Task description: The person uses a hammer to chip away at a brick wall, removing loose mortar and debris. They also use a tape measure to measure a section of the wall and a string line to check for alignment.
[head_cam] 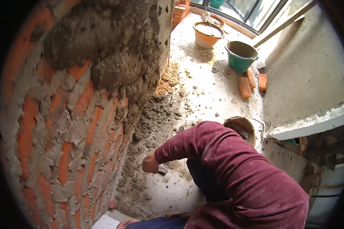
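My right hand, in a maroon sleeve, is low over the mortar-strewn floor near the foot of the brick wall. Its fingers are closed on a small mortar-smeared tool; only a grey end shows, so its kind is unclear. Loose grey mortar lies in crumbs and clumps along the wall base. A dark handle-like piece sticks out beyond my forearm. At the bottom edge, skin beside my blue trouser leg may be my left hand or a foot; it is too cut off to tell.
Partly behind my arm sits a mortar-coated bucket with a wire handle. Farther off are a green tub, an orange tub and loose bricks. A plastered wall bounds the right, with a plank leaning there.
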